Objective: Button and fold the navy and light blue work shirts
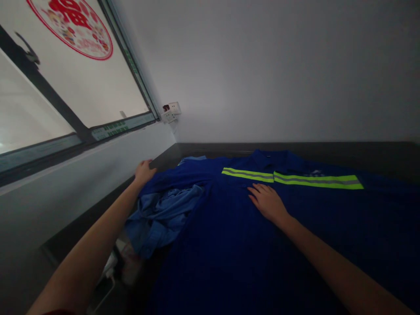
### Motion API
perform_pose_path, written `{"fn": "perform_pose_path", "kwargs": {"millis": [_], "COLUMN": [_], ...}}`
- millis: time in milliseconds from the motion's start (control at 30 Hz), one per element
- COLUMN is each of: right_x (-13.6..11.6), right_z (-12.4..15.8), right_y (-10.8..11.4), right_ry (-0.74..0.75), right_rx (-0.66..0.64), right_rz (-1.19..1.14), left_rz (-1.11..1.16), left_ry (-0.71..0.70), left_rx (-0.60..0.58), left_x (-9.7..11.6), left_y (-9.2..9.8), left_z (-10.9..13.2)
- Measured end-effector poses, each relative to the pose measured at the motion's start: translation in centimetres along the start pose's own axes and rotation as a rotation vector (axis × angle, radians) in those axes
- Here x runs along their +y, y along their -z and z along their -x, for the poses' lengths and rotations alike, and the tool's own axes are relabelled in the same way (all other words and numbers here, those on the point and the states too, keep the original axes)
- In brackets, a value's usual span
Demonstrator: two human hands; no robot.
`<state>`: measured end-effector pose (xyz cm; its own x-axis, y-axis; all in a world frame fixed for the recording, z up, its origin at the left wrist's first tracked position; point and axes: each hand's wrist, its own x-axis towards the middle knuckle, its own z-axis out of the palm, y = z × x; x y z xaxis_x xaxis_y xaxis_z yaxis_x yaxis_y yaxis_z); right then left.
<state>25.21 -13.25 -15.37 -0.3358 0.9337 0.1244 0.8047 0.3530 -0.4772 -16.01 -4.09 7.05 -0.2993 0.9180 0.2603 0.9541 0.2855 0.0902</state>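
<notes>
A dark blue work shirt (pixel 223 236) with a collar and yellow-green reflective stripes lies spread over a dark tabletop. My right hand (pixel 267 203) rests on its chest, just below the stripe, fingers stretched out and slightly apart. Out to the left, my left hand (pixel 144 173) is at the outer end of the shirt's sleeve (pixel 177 176). Its thumb and fingers look apart, with nothing visible between them. Under and beside that sleeve lies a crumpled lighter blue garment (pixel 167 214), partly covered by the shirt.
The dark tabletop (pixel 328 148) meets a plain wall at the back. Wall sockets (pixel 169 114) sit in the corner beside a window (pixel 108 96) with a round red sticker. Below the left table edge, a white cable (pixel 110 284) and other blurred items show.
</notes>
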Motion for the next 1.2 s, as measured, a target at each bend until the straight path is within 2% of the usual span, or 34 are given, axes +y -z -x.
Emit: {"fn": "perform_pose_path", "kwargs": {"millis": [67,133,167,200,267,300,367,467,667,933,1067,1200], "right_x": [-0.3,-0.5,-0.5,-0.5,-0.4,-0.4,-0.3,-0.1,-0.1,0.0,0.0,-0.2], "right_z": [0.1,0.1,0.1,0.2,0.2,0.2,0.2,0.1,0.1,0.1,0.1,0.1], "right_y": [0.4,0.8,0.9,0.9,0.9,0.8,0.6,0.5,0.7,0.6,0.6,0.8], "right_ry": [-0.003,-0.001,-0.002,-0.008,-0.034,-0.051,-0.076,-0.082,-0.091,-0.095,-0.09,-0.066], "right_rx": [-0.006,-0.007,-0.008,-0.013,-0.033,-0.046,-0.068,-0.088,-0.092,-0.088,-0.066,-0.033], "right_rz": [0.02,0.038,0.045,0.048,0.04,0.031,0.008,-0.014,-0.024,-0.058,-0.059,-0.047], "left_rz": [-0.037,-0.069,-0.091,-0.122,-0.206,-0.239,-0.26,-0.219,-0.141,-0.218,-0.234,-0.208], "left_ry": [-0.249,-0.52,-0.609,-0.658,-0.675,-0.665,-0.636,-0.631,-0.83,-0.834,-0.813,-0.809], "left_rx": [-0.161,-0.279,-0.324,-0.362,-0.424,-0.441,-0.403,-0.273,-0.088,-0.034,-0.038,-0.055], "left_x": [5.1,10.0,12.0,13.5,14.8,14.8,14.0,12.2,9.0,4.5,3.9,5.1], "left_y": [-2.1,-4.6,-6.0,-7.4,-10.2,-11.4,-13.3,-14.4,-13.5,-12.0,-12.1,-11.8], "left_z": [1.3,4.0,5.8,7.5,10.4,11.4,12.4,11.8,8.9,6.5,6.1,6.4]}}
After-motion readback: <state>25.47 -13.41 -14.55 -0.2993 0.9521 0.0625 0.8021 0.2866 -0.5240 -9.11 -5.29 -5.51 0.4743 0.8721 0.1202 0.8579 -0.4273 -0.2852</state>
